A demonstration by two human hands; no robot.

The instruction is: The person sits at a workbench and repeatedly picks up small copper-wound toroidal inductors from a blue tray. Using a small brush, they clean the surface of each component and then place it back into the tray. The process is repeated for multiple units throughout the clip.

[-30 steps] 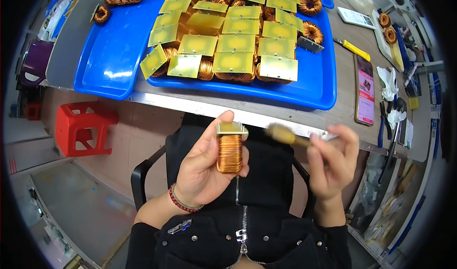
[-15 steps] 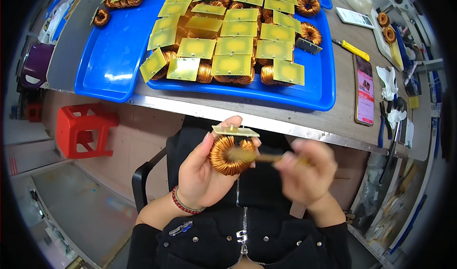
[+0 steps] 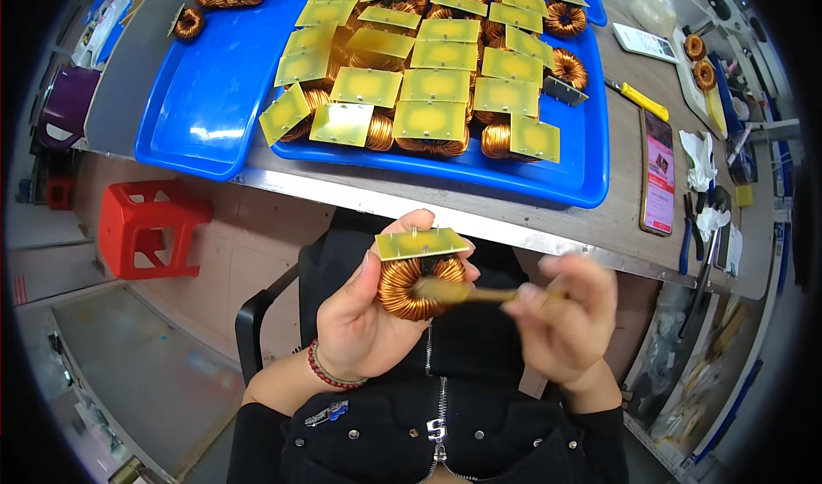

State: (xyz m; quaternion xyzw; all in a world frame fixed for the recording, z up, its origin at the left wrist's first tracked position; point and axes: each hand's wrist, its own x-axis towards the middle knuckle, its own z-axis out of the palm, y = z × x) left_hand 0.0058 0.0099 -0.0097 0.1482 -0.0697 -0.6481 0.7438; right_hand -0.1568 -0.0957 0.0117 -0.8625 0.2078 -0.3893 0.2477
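My left hand is wrapped round a copper-wound toroidal coil, above my lap. A yellow-green circuit board with short pins sits on the coil's upper side. My right hand pinches a slim tan wooden stick. Its wider, brush-like end lies in front of the coil's central hole, against the windings or partly inside; blur hides which. Beyond the table edge, a blue tray holds rows of similar copper coils with boards on top.
A second blue tray carries a few coils at the far left. On the table's right lie a yellow cutter knife, a phone, crumpled tissue and pliers. A red stool stands on the floor at left.
The coil has tilted so more of its board's top face shows. The right hand and stick have shifted slightly right and down. The view has shifted a little too.
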